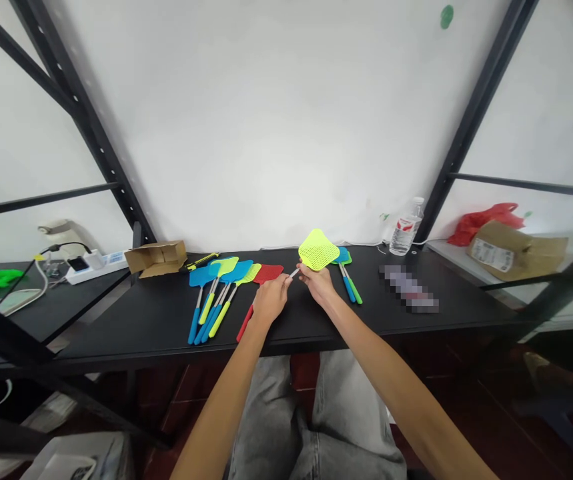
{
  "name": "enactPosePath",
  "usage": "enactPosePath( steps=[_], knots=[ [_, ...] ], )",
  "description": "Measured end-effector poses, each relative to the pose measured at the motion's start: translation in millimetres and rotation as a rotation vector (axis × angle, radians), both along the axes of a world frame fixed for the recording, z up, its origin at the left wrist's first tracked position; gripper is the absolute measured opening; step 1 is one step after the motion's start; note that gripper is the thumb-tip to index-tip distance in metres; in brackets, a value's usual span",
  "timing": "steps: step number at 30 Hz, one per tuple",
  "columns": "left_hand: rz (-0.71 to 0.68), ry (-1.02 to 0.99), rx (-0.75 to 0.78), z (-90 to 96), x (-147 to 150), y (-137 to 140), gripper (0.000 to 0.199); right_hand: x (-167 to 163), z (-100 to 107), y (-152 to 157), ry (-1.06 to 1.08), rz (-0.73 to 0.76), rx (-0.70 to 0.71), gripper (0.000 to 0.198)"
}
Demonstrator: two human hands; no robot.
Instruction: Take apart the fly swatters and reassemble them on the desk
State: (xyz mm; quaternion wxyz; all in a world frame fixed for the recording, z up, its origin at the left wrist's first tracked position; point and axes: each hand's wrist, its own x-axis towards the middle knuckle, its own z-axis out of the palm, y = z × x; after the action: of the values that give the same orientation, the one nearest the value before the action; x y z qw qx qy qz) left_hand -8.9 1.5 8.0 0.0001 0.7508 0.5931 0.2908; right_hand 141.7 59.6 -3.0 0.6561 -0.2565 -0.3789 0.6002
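Note:
A yellow-green fly swatter is held up over the black table between my hands. My left hand is closed around the lower end of its metal rod, hiding the grip. Just below the perforated head, my right hand pinches the swatter. A red fly swatter lies beside my left hand and is partly covered by it. Farther left, several blue and yellow-green fly swatters lie overlapping, handles toward me. Behind my right hand rest a blue swatter and a green swatter, side by side.
An open cardboard box and a yellow-black utility knife lie at the table's back left. A water bottle stands at the back right, near a blurred-out item. Black metal posts frame both sides.

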Motion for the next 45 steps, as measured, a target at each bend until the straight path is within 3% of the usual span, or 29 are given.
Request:
enactPosePath(
  steps=[6, 10, 13, 15, 19, 21, 24, 27, 38, 45],
  knots=[
    [-0.257, -0.267, -0.070, 0.3, -6.7, 11.3, 0.046, -1.8, -3.3, 7.0, -0.029, -0.162, 0.056, 0.033],
    [-0.392, -0.580, -0.444, 2.6, -10.4, 18.7, 0.053, -0.8, -1.4, 8.4, -0.012, -0.166, 0.061, 0.031],
    [-0.435, -0.675, -0.682, 6.1, -14.6, 18.0, 0.055, 3.0, 0.0, 8.9, 0.023, -0.147, 0.049, 0.031],
    [-0.423, -0.615, -0.632, 7.5, -19.0, 15.4, 0.054, 7.5, 0.0, 10.5, 0.043, -0.145, 0.039, 0.030],
    [-0.268, -0.245, -0.214, 5.8, -32.1, 5.4, 0.043, 17.6, -1.2, 15.3, 0.089, -0.250, -0.002, 0.029],
    [-0.141, -0.058, -0.095, 4.1, -39.0, -0.6, 0.038, 20.0, -1.7, 16.5, 0.091, -0.296, -0.022, 0.029],
    [-0.008, 0.113, -0.073, 3.7, -45.2, -7.7, 0.038, 18.9, -2.3, 15.6, 0.076, -0.287, -0.041, 0.031],
    [0.030, 0.176, -0.096, 5.8, -43.9, -11.3, 0.039, 16.2, -3.4, 13.4, 0.057, -0.224, -0.034, 0.036],
    [0.065, 0.189, 0.008, 8.8, 6.6, 0.0, 0.038, 8.6, -18.4, 16.6, -0.343, -0.027, 0.141, 0.043],
    [0.111, 0.184, 0.027, 3.9, 10.0, 3.0, 0.040, 7.0, -19.5, 14.1, -0.470, -0.036, 0.181, 0.043]
  ],
)
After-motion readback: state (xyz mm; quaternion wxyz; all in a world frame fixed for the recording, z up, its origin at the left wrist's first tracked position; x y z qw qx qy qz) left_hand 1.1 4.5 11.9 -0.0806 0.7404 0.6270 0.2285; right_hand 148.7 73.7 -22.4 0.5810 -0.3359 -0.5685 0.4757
